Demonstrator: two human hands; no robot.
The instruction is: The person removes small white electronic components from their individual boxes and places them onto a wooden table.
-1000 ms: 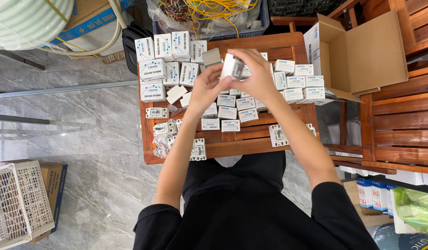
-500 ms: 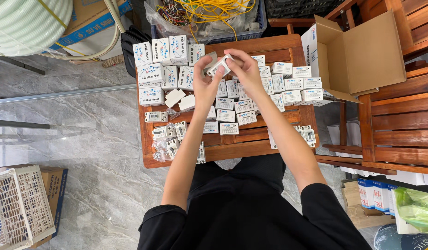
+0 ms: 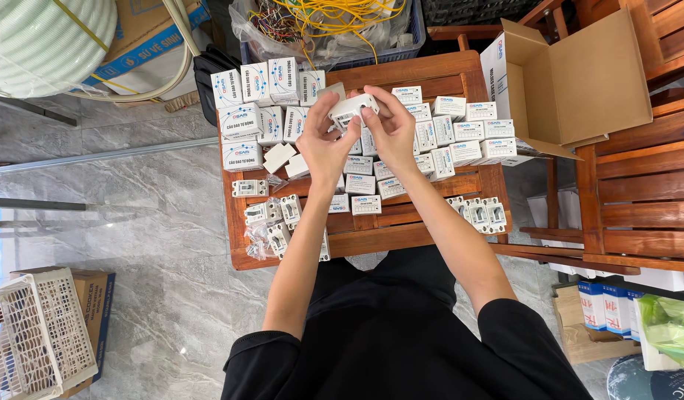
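Note:
My left hand [image 3: 325,144] and my right hand [image 3: 390,126] both grip one small white box [image 3: 352,109] above the middle of a low wooden table [image 3: 371,233]. The box's flap sticks up at its left end by my left fingertips. Under my hands the table is covered with several small white-and-blue boxes [image 3: 438,141]. Taller white boxes [image 3: 254,111] stand at the table's left rear. Unboxed white switch units [image 3: 271,218] lie at the front left, and more switch units [image 3: 479,211] lie at the front right.
An open cardboard carton [image 3: 571,81] stands at the right rear of the table beside a wooden bench [image 3: 645,185]. A bin of tangled yellow wire [image 3: 334,18] sits behind the table. A white plastic basket [image 3: 31,333] lies at the lower left on the marble floor.
Both hands have shifted the white box a little left and toward the table's rear, turning it between the fingers. The camera view has drifted slightly.

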